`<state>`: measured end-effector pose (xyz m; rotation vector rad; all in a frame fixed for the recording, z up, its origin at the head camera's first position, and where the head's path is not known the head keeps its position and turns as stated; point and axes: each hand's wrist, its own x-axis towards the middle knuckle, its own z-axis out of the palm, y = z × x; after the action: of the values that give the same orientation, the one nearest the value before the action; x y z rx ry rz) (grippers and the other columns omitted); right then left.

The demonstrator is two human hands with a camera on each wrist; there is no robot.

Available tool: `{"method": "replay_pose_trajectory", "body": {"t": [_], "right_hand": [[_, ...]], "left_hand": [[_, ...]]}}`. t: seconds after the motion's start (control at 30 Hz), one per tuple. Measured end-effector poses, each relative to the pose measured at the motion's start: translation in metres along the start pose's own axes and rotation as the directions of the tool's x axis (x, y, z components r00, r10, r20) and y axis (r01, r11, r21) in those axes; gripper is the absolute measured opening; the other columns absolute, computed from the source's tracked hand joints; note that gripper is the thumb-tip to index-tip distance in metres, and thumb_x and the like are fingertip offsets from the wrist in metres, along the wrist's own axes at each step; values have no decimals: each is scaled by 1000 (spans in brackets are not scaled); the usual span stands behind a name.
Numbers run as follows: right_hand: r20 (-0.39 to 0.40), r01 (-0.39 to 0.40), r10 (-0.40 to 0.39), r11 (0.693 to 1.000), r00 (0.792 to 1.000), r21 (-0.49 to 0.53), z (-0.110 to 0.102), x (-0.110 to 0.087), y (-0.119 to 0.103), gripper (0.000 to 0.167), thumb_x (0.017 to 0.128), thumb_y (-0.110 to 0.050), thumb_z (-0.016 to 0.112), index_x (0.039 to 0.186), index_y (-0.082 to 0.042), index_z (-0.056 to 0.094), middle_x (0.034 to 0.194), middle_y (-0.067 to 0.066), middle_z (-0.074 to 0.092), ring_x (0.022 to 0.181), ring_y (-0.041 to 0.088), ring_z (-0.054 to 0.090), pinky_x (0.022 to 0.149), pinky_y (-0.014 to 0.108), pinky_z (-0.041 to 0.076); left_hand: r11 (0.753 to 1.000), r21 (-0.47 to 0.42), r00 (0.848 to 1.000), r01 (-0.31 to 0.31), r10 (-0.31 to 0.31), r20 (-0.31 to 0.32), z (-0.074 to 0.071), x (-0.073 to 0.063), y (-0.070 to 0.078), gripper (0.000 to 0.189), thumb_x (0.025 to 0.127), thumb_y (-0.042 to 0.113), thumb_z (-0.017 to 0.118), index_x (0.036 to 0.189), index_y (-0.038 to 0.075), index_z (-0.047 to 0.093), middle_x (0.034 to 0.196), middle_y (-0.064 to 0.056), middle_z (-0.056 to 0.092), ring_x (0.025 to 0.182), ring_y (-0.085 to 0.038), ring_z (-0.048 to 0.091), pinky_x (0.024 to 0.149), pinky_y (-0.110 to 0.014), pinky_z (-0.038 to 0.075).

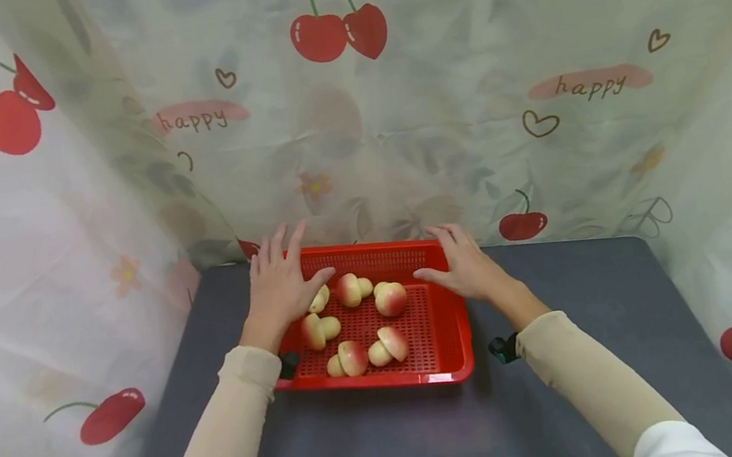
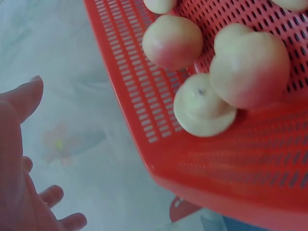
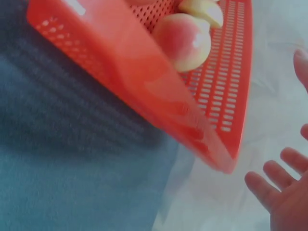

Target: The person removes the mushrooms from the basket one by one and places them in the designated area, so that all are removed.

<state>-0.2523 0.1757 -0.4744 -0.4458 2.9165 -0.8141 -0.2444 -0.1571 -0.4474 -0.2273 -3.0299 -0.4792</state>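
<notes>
A red plastic basket with perforated walls stands on the dark table. Several cream toy mushrooms with pinkish-red caps lie in it, among them one mushroom at the back and another near the front. Over the basket's left side is my left hand, fingers spread and holding nothing. My right hand reaches over the back right corner with its fingers extended and nothing in its grasp. In the left wrist view, the left thumb and fingers are apart from the basket rim. The right wrist view shows the right fingers beside the basket corner.
The dark table surface extends to both sides and in front of the basket. A pale curtain printed with cherries and hearts hangs right behind the table and along both sides. Dark wrist devices sit near each cuff, the right one beside the basket.
</notes>
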Motion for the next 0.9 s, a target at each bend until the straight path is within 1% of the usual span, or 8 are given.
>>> {"method": "replay_pose_trajectory", "body": {"t": [0.13, 0.3, 0.37, 0.47, 0.57, 0.67, 0.73, 0.9], "right_hand": [[10, -3, 3, 999, 1000, 47, 2, 0, -4, 86, 93, -53, 69, 159, -15, 29, 159, 15, 31, 144, 37, 35, 116, 61, 40], [31, -26, 22, 992, 999, 122, 6, 2, -8, 84, 93, -51, 71, 158, -15, 32, 155, 16, 35, 140, 37, 41, 115, 59, 42], [42, -36, 30, 988, 999, 151, 8, 3, -10, 83, 92, -51, 71, 157, -16, 33, 154, 16, 36, 137, 36, 43, 114, 58, 43], [52, -43, 34, 982, 998, 184, 11, 4, -11, 83, 92, -49, 73, 156, -14, 34, 150, 17, 39, 133, 36, 46, 112, 57, 46], [57, -45, 34, 979, 998, 198, 15, 5, -13, 83, 92, -49, 73, 156, -13, 35, 150, 17, 40, 135, 35, 45, 113, 56, 44], [64, -39, 25, 974, 998, 222, 19, 8, -17, 83, 92, -49, 72, 157, -12, 35, 154, 17, 39, 141, 35, 42, 116, 55, 41], [74, -32, 14, 969, 997, 244, 22, 11, -21, 84, 93, -49, 71, 157, -11, 35, 155, 17, 39, 142, 36, 41, 117, 55, 40], [111, -55, 23, 953, 994, 298, 33, 14, -26, 82, 93, -49, 72, 156, -11, 36, 158, 17, 38, 143, 37, 42, 117, 55, 40]], "left_hand": [[1000, -11, 1000, 12, -11, 17, -3, -3, -9, 93, 96, 63, 58, 165, 33, 4, 170, -14, 14, 156, -46, 13, 124, -68, 18], [1000, -29, 999, 10, -9, 32, -5, -6, -23, 92, 95, 58, 63, 165, 28, 11, 169, -16, 20, 154, -46, 20, 121, -68, 26], [998, -54, 999, 14, -12, 42, -7, -7, -29, 91, 94, 56, 66, 165, 27, 16, 168, -16, 22, 153, -45, 23, 119, -69, 29], [994, -110, 998, 20, -13, 67, -9, -8, -38, 88, 93, 53, 68, 164, 29, 21, 169, -14, 23, 153, -44, 24, 117, -70, 30], [987, -161, 995, 1, 15, 95, -11, -9, -47, 84, 94, 51, 69, 163, 30, 25, 168, -12, 26, 153, -44, 25, 118, -70, 30], [982, -186, 993, -25, 46, 109, -13, -10, -58, 79, 94, 47, 69, 161, 27, 31, 167, -11, 31, 152, -44, 29, 118, -69, 30], [980, -196, 992, -32, 54, 110, -13, -12, -66, 77, 94, 45, 70, 159, 23, 35, 165, -11, 35, 151, -43, 31, 119, -68, 30], [972, -234, 992, -8, 38, 124, -8, -18, -79, 72, 94, 43, 71, 155, 17, 43, 162, -15, 40, 148, -43, 35, 119, -67, 31]]}}
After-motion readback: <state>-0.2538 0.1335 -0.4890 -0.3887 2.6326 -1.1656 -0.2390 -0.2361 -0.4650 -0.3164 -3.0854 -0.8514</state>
